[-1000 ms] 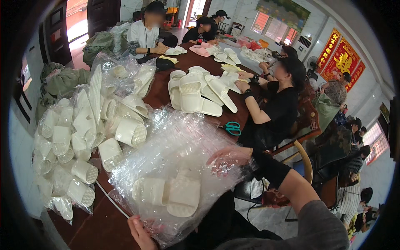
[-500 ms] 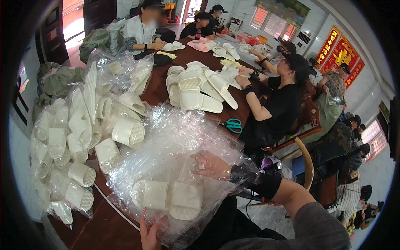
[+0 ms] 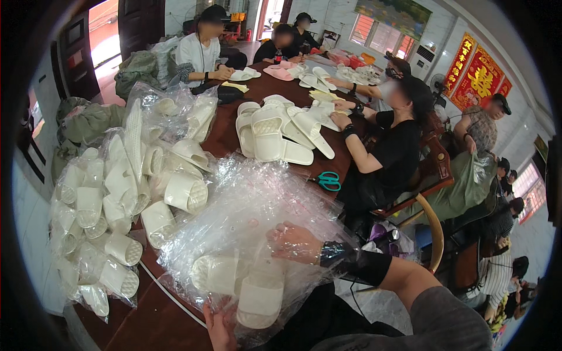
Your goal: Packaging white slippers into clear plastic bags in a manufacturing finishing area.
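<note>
A pair of white slippers lies under clear film in front of me, their tops showing through it. The film belongs to a large clear plastic bag, one of a loose crinkled stack on the table. At the bag's near edge, my left hand grips the film beside the slippers. My right hand is just beyond the right slipper, seen through the film, with a sheet over its wrist and forearm. Its fingers are curled; what they hold is hidden by glare and folds.
White slippers in clear bags are heaped on the left. Loose white slippers lie farther up the brown table, beside teal-handled scissors. A co-worker in black sits at right; other people work around the far end.
The right slipper has tilted and shifted toward me inside the film. My left hand has moved a little down and right. My right hand's fingers have curled in more.
</note>
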### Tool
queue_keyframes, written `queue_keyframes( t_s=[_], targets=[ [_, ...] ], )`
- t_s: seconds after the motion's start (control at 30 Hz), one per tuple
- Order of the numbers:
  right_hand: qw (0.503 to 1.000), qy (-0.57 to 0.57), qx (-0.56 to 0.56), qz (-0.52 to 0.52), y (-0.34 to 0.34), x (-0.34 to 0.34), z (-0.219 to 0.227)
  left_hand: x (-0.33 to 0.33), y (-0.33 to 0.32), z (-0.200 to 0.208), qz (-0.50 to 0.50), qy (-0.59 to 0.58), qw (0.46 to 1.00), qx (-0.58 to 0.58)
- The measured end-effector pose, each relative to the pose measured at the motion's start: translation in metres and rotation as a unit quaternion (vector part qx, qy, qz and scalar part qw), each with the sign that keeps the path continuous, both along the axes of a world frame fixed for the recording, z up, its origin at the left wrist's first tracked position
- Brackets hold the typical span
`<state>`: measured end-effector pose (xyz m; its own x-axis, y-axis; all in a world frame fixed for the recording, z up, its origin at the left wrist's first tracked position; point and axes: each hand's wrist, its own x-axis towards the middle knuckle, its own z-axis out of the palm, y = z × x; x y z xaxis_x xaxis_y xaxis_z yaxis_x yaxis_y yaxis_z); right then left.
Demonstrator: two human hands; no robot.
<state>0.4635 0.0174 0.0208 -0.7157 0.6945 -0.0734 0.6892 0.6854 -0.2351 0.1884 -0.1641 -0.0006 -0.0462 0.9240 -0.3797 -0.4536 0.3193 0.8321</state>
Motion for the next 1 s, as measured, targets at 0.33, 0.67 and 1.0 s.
queue_keyframes(
  t_s=[0.33, 0.67, 1.0],
  targets=[
    [0.998, -0.038, -0.041, -0.036, 0.006, 0.001, 0.011, 0.007, 0.014, -0.021, 0.029, -0.075, 0.997, 0.011],
    [0.965, 0.125, -0.229, -0.019, -0.01, -0.013, -0.004, 0.009, 0.007, -0.028, 0.038, -0.096, 0.994, 0.017],
    [0.949, 0.065, -0.305, -0.039, -0.01, -0.003, 0.009, 0.012, 0.0, -0.017, 0.057, -0.123, 0.989, 0.052]
  ],
)
